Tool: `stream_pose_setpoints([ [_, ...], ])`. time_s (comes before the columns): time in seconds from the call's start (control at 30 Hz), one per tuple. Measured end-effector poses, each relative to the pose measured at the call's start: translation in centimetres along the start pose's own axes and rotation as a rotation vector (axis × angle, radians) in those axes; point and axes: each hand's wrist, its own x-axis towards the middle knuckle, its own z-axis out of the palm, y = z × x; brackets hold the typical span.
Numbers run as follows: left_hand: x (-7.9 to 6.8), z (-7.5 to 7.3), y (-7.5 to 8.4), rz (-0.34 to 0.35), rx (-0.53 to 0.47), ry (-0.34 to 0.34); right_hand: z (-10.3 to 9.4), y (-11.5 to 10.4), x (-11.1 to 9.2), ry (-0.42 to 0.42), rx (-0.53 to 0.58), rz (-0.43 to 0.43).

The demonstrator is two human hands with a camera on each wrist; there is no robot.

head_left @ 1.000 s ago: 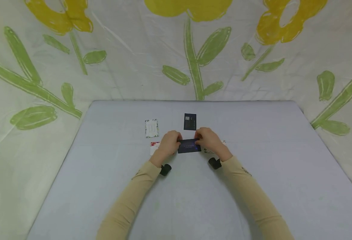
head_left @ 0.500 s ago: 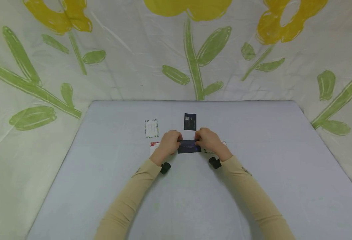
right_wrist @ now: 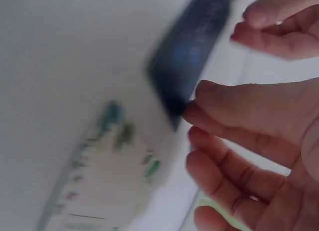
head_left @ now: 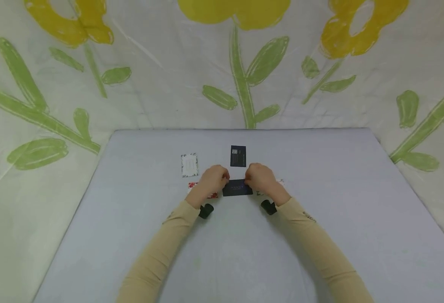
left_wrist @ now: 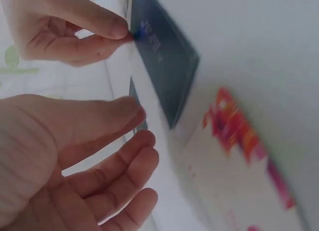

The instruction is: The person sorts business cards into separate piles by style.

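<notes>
A dark blue card (head_left: 237, 189) with small light lettering lies across the middle, between both hands. My right hand (head_left: 260, 177) pinches its far right corner between thumb and index finger; the right wrist view shows those fingertips (right_wrist: 202, 91) at the card's edge. At the far left corner is my left hand (head_left: 213, 179). In the left wrist view its thumb (left_wrist: 127, 111) and index finger come together just beside the card, apart from its edge, the other fingers loosely bent. A white card with red flowers (left_wrist: 234, 171) lies partly under the left hand's side.
Beyond the hands lies a dark card with a QR code (head_left: 238, 156). A white card with a floral border (head_left: 189, 165) lies at the back left. Partly hidden behind the right hand is a white card with green leaves (right_wrist: 109, 181). All rest on a pale table (head_left: 222, 252).
The head view has shifted slightly. Both hands and the dark blue card keep nearly the same place, with more of the red-flowered card showing beside the left hand.
</notes>
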Motion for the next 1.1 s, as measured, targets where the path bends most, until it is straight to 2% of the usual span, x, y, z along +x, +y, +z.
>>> stream_pose_setpoints([
  [0.13,1.1,-1.3,-0.4,0.034,-0.063,0.043,-1.0,0.3,0.6,0.08,0.098,0.054],
  [0.27,3.2,-2.2,-0.9,0.089,-0.087,0.075,-1.7,0.5,2.1,0.149,0.166,0.16],
  [0.4,5.6,-2.4,-1.2,0.125,-0.088,0.063,-1.3,0.4,3.9,0.094,0.129,0.294],
  [0.53,7.8,-2.3,-1.0,0.161,-0.071,0.042,-0.4,0.3,5.3,0.065,0.054,0.355],
  [0.63,9.0,-1.9,-0.7,0.198,-0.07,0.02,0.1,0.1,5.6,0.068,0.026,0.382],
  [0.73,10.2,-1.0,-0.7,0.23,-0.083,-0.032,0.4,-0.2,5.6,0.052,0.006,0.394],
  [0.83,11.4,0.8,-1.7,0.284,-0.058,-0.063,0.7,-0.5,5.7,0.042,-0.063,0.371],
  [0.87,12.5,2.0,-2.8,0.325,-0.06,-0.056,0.8,-0.6,5.7,0.044,-0.089,0.355],
  [0.97,14.2,3.7,-4.4,0.346,-0.039,-0.078,1.0,-0.8,5.8,0.074,-0.141,0.323],
  [1.07,14.6,3.3,-4.2,0.33,-0.055,-0.094,1.1,-0.9,5.7,0.12,-0.129,0.326],
  [1.1,13.9,2.3,-3.2,0.283,-0.033,-0.123,1.0,-0.8,5.8,0.137,-0.121,0.331],
])
